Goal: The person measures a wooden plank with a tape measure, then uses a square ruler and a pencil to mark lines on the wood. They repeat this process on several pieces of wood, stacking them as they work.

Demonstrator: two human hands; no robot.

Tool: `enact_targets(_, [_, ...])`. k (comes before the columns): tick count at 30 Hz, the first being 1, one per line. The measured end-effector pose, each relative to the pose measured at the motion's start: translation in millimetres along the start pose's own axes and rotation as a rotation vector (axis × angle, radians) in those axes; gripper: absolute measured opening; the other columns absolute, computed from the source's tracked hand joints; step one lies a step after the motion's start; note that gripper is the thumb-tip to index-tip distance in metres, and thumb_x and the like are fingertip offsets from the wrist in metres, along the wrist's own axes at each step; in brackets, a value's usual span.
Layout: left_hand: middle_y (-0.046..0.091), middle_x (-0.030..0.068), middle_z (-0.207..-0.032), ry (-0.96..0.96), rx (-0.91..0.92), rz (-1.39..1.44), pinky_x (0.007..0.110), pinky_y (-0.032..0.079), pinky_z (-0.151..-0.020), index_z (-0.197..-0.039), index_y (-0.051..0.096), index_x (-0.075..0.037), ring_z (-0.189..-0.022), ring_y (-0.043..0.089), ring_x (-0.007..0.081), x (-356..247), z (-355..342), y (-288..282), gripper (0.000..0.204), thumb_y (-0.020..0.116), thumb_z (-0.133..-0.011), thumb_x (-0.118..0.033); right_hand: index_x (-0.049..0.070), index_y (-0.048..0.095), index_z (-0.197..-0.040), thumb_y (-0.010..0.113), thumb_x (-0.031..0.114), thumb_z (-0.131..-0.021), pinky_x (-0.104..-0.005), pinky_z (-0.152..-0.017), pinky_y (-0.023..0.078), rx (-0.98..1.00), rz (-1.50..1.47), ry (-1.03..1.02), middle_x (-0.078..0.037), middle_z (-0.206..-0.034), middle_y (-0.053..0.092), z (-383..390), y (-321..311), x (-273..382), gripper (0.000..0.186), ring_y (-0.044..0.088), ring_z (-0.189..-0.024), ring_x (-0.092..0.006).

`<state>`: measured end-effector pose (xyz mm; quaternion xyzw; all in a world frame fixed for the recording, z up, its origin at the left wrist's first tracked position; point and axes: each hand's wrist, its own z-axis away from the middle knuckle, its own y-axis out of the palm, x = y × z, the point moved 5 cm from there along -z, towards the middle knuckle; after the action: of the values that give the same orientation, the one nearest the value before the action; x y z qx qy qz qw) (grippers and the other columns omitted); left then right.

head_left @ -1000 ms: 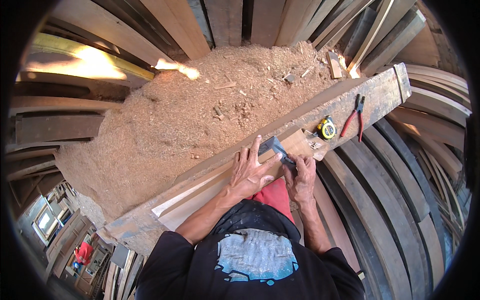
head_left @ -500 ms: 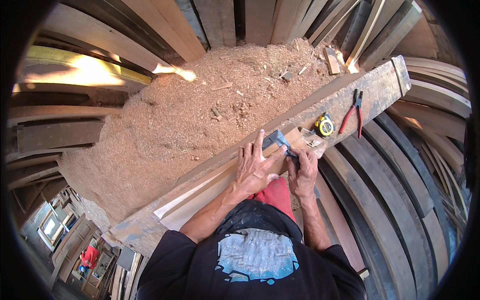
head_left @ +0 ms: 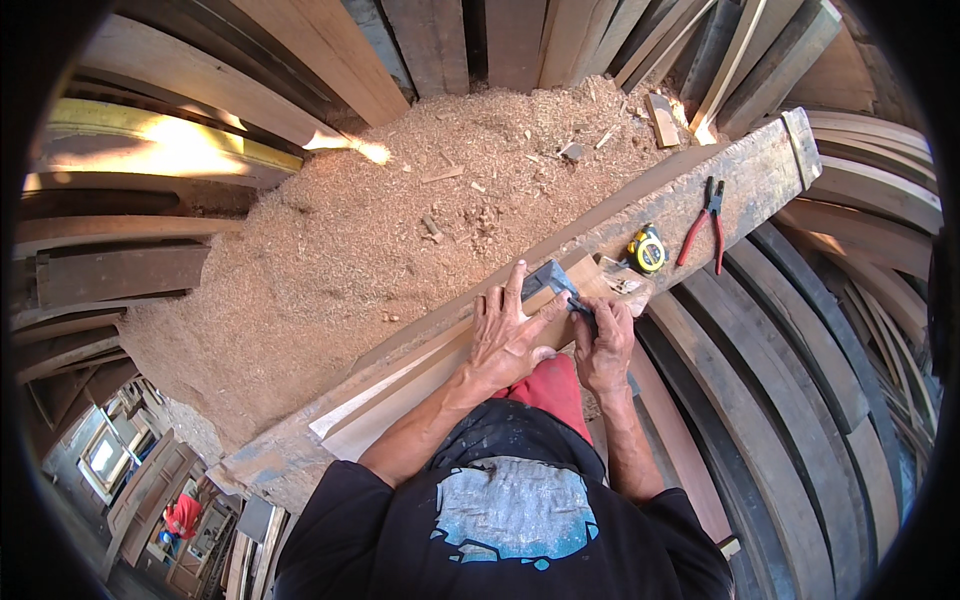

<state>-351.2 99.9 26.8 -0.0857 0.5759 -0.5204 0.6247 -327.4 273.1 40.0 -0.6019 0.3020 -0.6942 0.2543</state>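
Way down in the lower left, a person in red (head_left: 181,515) can be spotted. The long worktop (head_left: 265,455) is laid diagonally up to the upper right, with a wooden piece (head_left: 408,392) set on it from lower left to centre. Mid-frame, the left hand (head_left: 505,335) is spread wide, laid over the wood and a grey metal tool (head_left: 545,282). Just right, a small dark object (head_left: 586,315) is pinched in the right hand's (head_left: 605,345) curled fingers; can't tell what it is, tbh. Further right, a yellow-black tape measure (head_left: 647,250) and red-handled pliers (head_left: 708,228) are parked.
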Motion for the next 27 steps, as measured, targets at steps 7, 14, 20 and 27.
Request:
enact_targets(7, [0.024,0.028,-0.169,0.008,-0.007,-0.01,0.055,0.044,-0.103,-0.153,0.057,-0.045,-0.123,0.048,0.0424,-1.1,-0.3,-2.4,0.095,0.098,-0.067,-0.037,0.002,0.07,-0.113,0.076,0.0,-0.085,-0.0454,-0.079,0.049,-0.005,-0.004,-0.011,-0.016,-0.094,0.064,-2.1,-0.9,1.9,0.029,0.061,-0.087,-0.0347])
enact_targets(14, [0.024,0.031,-0.169,-0.005,0.01,0.011,0.056,0.043,-0.1,-0.152,0.06,-0.042,-0.125,0.047,0.0448,-1.6,-1.4,-1.2,0.092,0.098,-0.068,-0.033,0.002,0.078,-0.112,0.072,0.006,-0.095,-0.0401,-0.079,0.048,-0.114,-0.031,0.097,-0.011,-0.092,0.062,-6.6,-30.1,3.7,0.018,0.06,-0.087,-0.0264])
enact_targets(20, [0.027,0.0287,-0.165,-0.015,0.008,-0.012,0.057,0.043,-0.107,-0.155,0.055,-0.044,-0.128,0.047,0.0456,-3.7,-0.7,0.2,0.1,0.099,-0.066,-0.033,-0.001,0.078,-0.117,0.069,0.013,-0.103,-0.0379,-0.083,0.051,-0.086,-0.45,0.183,-0.014,-0.096,0.074,-17.3,-41.2,-0.6,0.022,0.066,-0.088,-0.0253])
enact_targets(27, [0.028,0.0289,-0.165,-0.015,0.01,-0.033,0.057,0.043,-0.105,-0.155,0.055,-0.044,-0.129,0.047,0.0463,-5.6,-1.5,-1.9,0.099,0.098,-0.067,-0.033,-0.001,0.078,-0.116,0.07,0.01,-0.1,-0.0418,-0.088,0.052,0.135,-0.294,0.048,-0.017,-0.105,0.078,-35.0,-35.8,8.9,0.021,0.071,-0.096,-0.0322])
